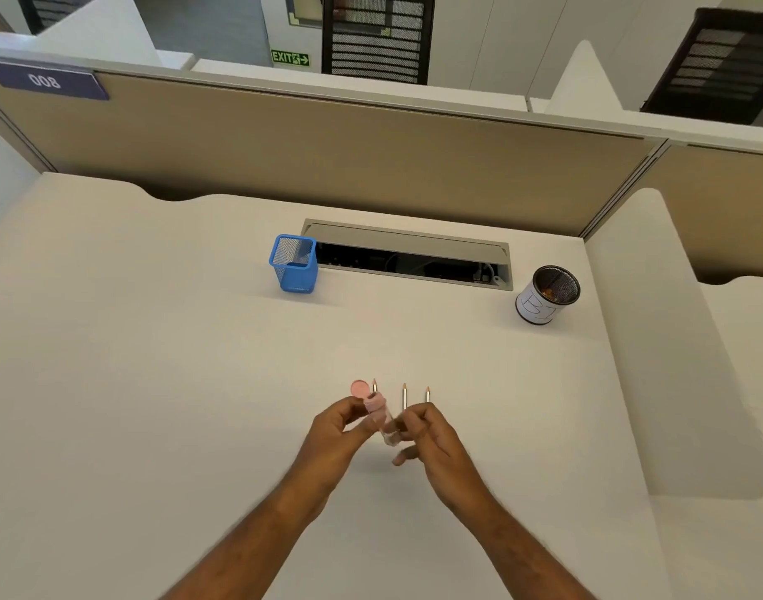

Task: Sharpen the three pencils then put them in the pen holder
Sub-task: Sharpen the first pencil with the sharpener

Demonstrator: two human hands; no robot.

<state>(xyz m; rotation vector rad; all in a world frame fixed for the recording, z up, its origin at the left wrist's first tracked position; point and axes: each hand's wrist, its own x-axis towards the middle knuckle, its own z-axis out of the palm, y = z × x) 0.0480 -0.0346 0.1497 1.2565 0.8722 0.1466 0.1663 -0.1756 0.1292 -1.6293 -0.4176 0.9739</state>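
Note:
A pink-topped sharpener with a clear tube body and its round lid flipped open is held near the desk's front middle. My left hand grips it by the body. My right hand touches the tube's lower end with its fingertips. Three white pencils lie on the desk just beyond the hands, tips pointing away: one beside the lid, one in the middle, one to the right. Their lower parts are hidden behind my hands. A blue mesh pen holder stands far left of centre.
A black mesh cup with a white paper label stands at the far right, some small bits inside. An open cable tray slot runs along the desk's back. A tan partition wall rises behind it.

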